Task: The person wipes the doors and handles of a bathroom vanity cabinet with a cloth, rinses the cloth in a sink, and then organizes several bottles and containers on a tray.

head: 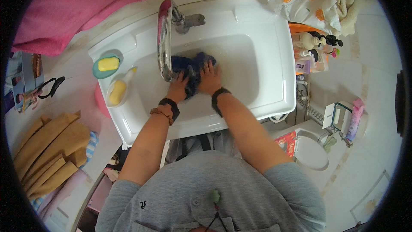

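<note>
A wet dark blue cloth (193, 71) lies bunched in the white washbasin (273, 80), partly below the curved chrome faucet (164, 38). My left hand (178, 87) grips the near left part of the cloth, close to the spout's tip. On its right side, my right hand (210, 79) holds the cloth with fingers stretched over it; the thumb is hard to make out. Both wrists carry dark bands, and a scrunchie sits on the left one. Any water running from the spout cannot be made out.
Yellow soap (108, 64) rests in a teal dish (96, 72) on the basin's left rim, beside another yellow bar (117, 92) in a white holder. Pump bottles (305, 41) stand right of the basin. A pink towel (106, 0) hangs at upper left, brown towels (54, 148) at lower left.
</note>
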Demonstrator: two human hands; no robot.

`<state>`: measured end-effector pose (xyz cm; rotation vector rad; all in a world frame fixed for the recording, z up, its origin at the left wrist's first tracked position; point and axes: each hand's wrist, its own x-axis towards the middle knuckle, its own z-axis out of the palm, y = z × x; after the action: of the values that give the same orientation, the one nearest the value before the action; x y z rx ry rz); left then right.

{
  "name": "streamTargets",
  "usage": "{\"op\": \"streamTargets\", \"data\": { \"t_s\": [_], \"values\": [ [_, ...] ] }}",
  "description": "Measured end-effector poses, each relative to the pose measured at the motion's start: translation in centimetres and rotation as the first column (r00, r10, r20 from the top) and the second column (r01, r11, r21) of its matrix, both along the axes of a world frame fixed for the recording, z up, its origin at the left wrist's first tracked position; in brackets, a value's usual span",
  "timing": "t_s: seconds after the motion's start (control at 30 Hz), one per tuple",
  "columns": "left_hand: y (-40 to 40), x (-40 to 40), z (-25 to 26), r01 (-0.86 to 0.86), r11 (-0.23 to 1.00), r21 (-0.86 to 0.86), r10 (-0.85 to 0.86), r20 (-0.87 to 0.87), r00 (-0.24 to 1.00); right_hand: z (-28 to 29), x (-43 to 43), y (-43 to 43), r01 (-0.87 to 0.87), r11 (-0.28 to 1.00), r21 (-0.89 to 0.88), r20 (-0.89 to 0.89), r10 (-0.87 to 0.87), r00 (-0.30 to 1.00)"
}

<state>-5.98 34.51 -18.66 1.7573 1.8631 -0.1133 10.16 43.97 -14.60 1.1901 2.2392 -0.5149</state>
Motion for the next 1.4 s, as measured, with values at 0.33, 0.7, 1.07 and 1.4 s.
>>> {"op": "streamTargets", "data": {
  "t_s": [0.33, 0.7, 1.07, 1.4],
  "values": [
    [3.6, 3.1, 4.3, -0.845, 0.233, -0.481, 0.935, 0.351, 0.058, -1.8, -2.2, -0.2, 0.500, 0.861, 0.089, -0.204, -0.476, 0.856],
    [2.6, -0.9, 5.3, -0.373, 0.242, -0.896, 0.671, 0.432, -0.602, 8.9, -5.3, -0.4, 0.238, 0.733, -0.637, -0.528, -0.640, 0.558],
    [4.5, 1.3, 8.9, -0.385, 0.199, -0.901, 0.839, 0.360, -0.408, 3.1, -4.1, -2.4, 0.442, 0.892, -0.092, -0.619, -0.399, 0.676],
    [4.8, 1.3, 6.4, -0.729, 0.479, -0.489, 0.878, 0.267, 0.398, -1.4, 2.6, 1.2, 0.389, 0.841, 0.377, -0.379, -0.243, 0.893]
  ]
}}
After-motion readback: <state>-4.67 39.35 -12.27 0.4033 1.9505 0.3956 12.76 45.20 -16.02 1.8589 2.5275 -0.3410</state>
